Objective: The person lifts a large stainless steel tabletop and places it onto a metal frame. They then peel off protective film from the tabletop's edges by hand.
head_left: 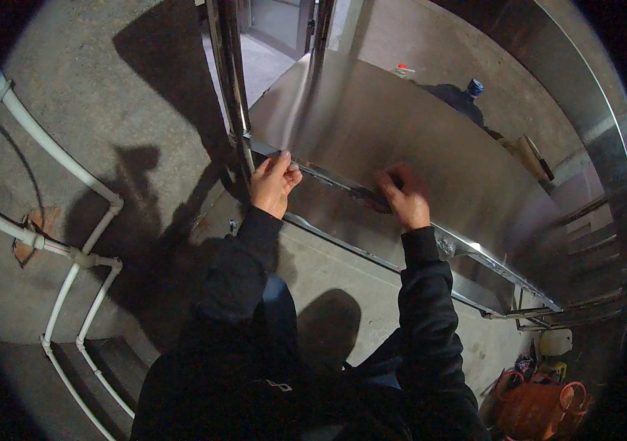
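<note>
Left hand (272, 188) and right hand (407, 201) are at the near edge of a brushed metal panel (387, 121), which spreads beyond them. Thumb and forefinger nearly meet on the left; I cannot tell whether they pinch anything. Fingers curl on the right beside a dark item (362, 194), too shadowed to tell if gripped. White pipes (60, 147) run well left of both hands.
</note>
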The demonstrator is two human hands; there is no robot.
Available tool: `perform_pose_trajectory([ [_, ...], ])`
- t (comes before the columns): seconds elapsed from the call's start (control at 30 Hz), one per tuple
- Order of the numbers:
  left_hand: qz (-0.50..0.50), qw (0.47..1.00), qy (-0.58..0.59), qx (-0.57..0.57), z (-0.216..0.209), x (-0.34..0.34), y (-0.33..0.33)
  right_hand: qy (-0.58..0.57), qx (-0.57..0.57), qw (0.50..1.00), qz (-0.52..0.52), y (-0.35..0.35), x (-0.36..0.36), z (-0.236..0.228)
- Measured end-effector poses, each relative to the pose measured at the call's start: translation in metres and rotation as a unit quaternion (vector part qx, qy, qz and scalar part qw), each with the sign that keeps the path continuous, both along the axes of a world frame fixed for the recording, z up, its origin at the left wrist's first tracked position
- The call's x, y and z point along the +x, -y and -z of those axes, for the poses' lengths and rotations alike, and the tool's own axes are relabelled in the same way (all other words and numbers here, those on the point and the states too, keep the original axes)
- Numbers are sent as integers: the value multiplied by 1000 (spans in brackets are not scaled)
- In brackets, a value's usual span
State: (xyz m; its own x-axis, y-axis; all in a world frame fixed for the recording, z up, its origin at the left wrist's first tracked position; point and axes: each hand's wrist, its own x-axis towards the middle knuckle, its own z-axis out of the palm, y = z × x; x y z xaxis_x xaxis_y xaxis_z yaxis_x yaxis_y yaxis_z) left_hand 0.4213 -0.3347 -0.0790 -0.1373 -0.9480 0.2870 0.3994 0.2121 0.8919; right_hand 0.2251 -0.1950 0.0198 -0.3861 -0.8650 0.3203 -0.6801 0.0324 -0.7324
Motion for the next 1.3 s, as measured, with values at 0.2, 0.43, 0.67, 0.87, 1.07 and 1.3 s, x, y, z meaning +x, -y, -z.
perform_pose_trajectory([
  [0.2,-47,998,37,34,2,-3,-3,4,-17,1000,7,-4,-7,5],
  [0.43,-112,989,3,94,17,-5,-1,-24,-37,999,3,1,-7,7],
  [0.67,16,943,-203,264,-13,8,-8,23,-14,1000,-5,-1,-3,3],
  [0.87,2,942,-187,277,-37,7,-21,-6,-8,1000,0,1,-6,6],
  [1.07,9,945,-194,264,-27,7,-13,1,21,1000,8,1,-6,9],
  [1.3,-32,958,-180,223,-34,2,-18,68,24,997,9,0,-24,29],
])
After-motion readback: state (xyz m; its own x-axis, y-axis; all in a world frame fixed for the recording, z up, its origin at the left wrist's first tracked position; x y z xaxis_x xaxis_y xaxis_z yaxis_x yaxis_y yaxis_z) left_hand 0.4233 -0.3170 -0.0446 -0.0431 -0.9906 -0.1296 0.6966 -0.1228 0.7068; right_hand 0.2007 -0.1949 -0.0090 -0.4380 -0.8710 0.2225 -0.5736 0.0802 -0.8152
